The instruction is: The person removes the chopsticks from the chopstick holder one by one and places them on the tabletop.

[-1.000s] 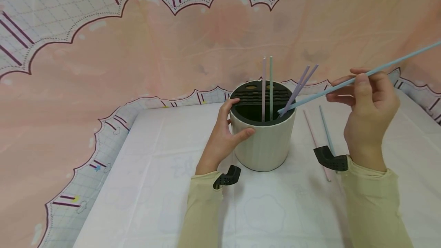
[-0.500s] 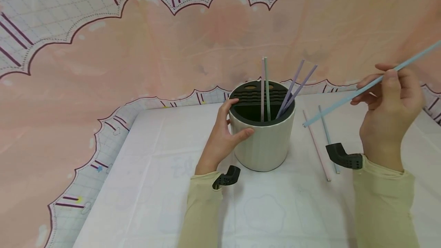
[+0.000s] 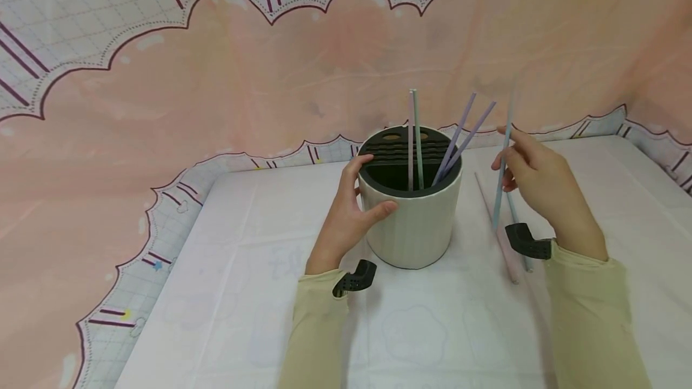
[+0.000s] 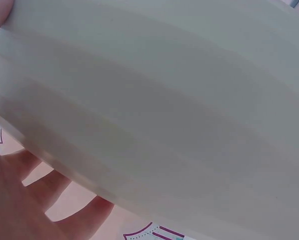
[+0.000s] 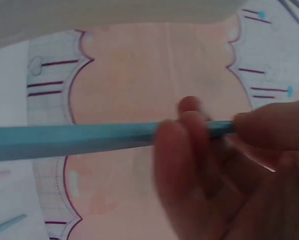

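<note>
Sleeves [image 3: 316, 329] came in over the white table [image 3: 216, 317], where a pink stick [image 3: 507, 260] and a blue stick [image 3: 512, 210] lay near each other, just beyond the right wrist's black band [image 3: 530, 244]. Farther in, the left hand [image 3: 351, 215] curled its grip round the side of the pale pot [image 3: 413, 227], while the right hand [image 3: 540, 185], its grip narrow, pinched another blue stick [image 5: 69, 141] nearly upright, right of the pot. Four sticks, pink [image 3: 411, 137], green [image 3: 418, 152] and two purple [image 3: 459, 128], stood in the pot's front opening, before a patterned cloth [image 3: 270, 89].
</note>
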`<control>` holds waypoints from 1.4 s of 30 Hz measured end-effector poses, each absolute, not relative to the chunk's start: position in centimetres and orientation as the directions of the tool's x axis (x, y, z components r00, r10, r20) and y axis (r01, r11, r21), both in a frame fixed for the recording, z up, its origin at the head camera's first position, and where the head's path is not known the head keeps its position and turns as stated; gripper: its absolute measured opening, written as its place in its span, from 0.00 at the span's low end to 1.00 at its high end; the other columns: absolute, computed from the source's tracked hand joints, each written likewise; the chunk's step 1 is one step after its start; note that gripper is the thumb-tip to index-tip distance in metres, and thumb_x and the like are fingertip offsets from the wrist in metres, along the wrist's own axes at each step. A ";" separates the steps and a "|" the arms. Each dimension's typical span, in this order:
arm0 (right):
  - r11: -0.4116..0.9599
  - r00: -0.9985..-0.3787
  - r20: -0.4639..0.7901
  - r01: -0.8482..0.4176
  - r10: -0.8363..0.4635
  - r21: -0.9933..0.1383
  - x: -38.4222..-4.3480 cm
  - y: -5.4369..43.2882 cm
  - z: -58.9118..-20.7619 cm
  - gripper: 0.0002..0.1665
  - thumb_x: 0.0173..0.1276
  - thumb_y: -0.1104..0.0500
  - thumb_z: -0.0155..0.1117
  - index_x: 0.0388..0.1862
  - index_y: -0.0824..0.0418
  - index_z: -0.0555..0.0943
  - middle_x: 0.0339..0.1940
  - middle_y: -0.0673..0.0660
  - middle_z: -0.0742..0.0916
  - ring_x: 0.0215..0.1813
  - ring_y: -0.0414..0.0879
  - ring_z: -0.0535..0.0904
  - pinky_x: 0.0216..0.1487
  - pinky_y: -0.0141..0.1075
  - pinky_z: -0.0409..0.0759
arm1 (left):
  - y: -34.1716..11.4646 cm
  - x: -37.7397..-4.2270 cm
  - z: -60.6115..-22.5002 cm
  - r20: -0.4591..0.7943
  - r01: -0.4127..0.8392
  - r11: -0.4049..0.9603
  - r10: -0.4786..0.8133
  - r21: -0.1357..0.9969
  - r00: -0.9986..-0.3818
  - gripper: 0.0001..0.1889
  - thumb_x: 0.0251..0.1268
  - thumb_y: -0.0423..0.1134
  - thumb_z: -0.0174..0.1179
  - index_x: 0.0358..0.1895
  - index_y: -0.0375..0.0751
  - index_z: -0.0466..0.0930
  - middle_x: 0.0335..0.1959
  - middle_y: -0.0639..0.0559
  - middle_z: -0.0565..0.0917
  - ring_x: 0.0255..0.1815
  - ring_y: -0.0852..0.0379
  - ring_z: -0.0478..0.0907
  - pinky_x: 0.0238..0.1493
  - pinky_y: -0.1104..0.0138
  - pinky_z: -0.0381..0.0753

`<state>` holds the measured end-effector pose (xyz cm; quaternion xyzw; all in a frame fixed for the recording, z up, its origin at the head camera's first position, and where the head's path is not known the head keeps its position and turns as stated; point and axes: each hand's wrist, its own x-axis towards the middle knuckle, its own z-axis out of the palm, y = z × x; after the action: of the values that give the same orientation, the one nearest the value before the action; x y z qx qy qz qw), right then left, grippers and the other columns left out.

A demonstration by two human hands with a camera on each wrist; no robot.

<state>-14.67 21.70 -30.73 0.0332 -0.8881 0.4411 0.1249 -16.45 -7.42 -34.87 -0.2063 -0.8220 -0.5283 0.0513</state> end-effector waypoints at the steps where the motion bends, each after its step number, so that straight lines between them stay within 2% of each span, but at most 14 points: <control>1: 0.654 -0.979 0.205 -0.146 0.015 -0.742 -14.8 21.7 -30.9 0.25 0.72 0.53 0.37 0.67 0.49 0.59 0.36 0.55 0.80 0.27 0.45 0.77 0.32 0.34 0.77 | -7.4 -16.4 -34.9 0.303 0.394 0.357 0.284 0.847 -0.910 0.41 0.42 0.62 0.63 0.62 0.76 0.49 0.66 0.71 0.49 0.66 0.67 0.48 0.61 0.55 0.58; 4: 0.715 -0.995 0.087 -0.098 -0.052 -0.692 -15.4 21.9 -31.6 0.28 0.72 0.55 0.39 0.70 0.51 0.52 0.38 0.57 0.79 0.29 0.46 0.79 0.37 0.43 0.75 | -7.4 -16.5 -34.9 0.302 0.392 0.360 0.282 0.846 -0.911 0.41 0.42 0.63 0.63 0.62 0.76 0.49 0.66 0.70 0.49 0.66 0.66 0.48 0.61 0.54 0.58; 8: 0.718 -0.997 -0.008 -0.054 -0.082 -0.694 -16.1 22.4 -32.8 0.33 0.70 0.59 0.45 0.71 0.54 0.49 0.39 0.61 0.78 0.30 0.47 0.80 0.41 0.51 0.73 | -7.4 -16.5 -34.9 0.308 0.397 0.356 0.283 0.846 -0.908 0.42 0.42 0.62 0.63 0.62 0.75 0.49 0.66 0.70 0.49 0.66 0.66 0.49 0.61 0.52 0.58; 14: 0.712 -0.993 -0.056 -0.038 -0.108 -0.702 -16.9 23.0 -34.5 0.33 0.69 0.61 0.47 0.70 0.61 0.49 0.44 0.65 0.77 0.31 0.47 0.81 0.45 0.54 0.73 | -7.4 -16.5 -35.0 0.310 0.399 0.352 0.284 0.847 -0.907 0.41 0.42 0.62 0.64 0.62 0.75 0.50 0.66 0.71 0.49 0.65 0.68 0.49 0.61 0.56 0.58; 19: 0.706 -0.992 -0.076 -0.015 -0.097 -0.708 -17.0 23.2 -35.0 0.36 0.69 0.61 0.46 0.71 0.61 0.43 0.45 0.65 0.77 0.31 0.47 0.82 0.46 0.55 0.72 | -7.5 -16.5 -35.1 0.310 0.399 0.355 0.283 0.845 -0.908 0.41 0.42 0.62 0.63 0.62 0.76 0.49 0.66 0.71 0.49 0.65 0.68 0.49 0.61 0.58 0.58; 25: 0.699 -0.984 -0.147 0.035 -0.102 -0.714 -17.4 23.5 -36.1 0.41 0.68 0.61 0.47 0.71 0.61 0.36 0.44 0.66 0.78 0.28 0.46 0.80 0.46 0.53 0.72 | -7.5 -16.5 -35.2 0.313 0.404 0.353 0.286 0.844 -0.906 0.42 0.43 0.62 0.63 0.63 0.74 0.49 0.66 0.70 0.49 0.65 0.67 0.49 0.61 0.54 0.58; 32: 0.697 -0.969 -0.220 0.080 -0.113 -0.712 -17.8 23.9 -37.3 0.42 0.66 0.61 0.51 0.70 0.63 0.39 0.45 0.68 0.74 0.28 0.46 0.79 0.39 0.44 0.77 | -7.4 -16.4 -35.2 0.325 0.416 0.354 0.290 0.837 -0.900 0.41 0.43 0.64 0.62 0.62 0.75 0.49 0.66 0.70 0.49 0.65 0.68 0.49 0.61 0.55 0.59; 42: 0.703 -0.965 -0.213 0.044 -0.154 -0.710 -18.1 23.8 -37.9 0.40 0.63 0.63 0.55 0.68 0.69 0.46 0.43 0.69 0.75 0.26 0.45 0.79 0.32 0.39 0.79 | -7.4 -16.5 -35.1 0.330 0.421 0.348 0.292 0.838 -0.898 0.41 0.43 0.63 0.63 0.62 0.74 0.50 0.66 0.70 0.49 0.65 0.67 0.50 0.61 0.52 0.59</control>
<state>-18.07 23.82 -37.86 0.0302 -0.9136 0.3844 -0.1291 -16.50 -7.38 -35.14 -0.2178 -0.8185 -0.5280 0.0614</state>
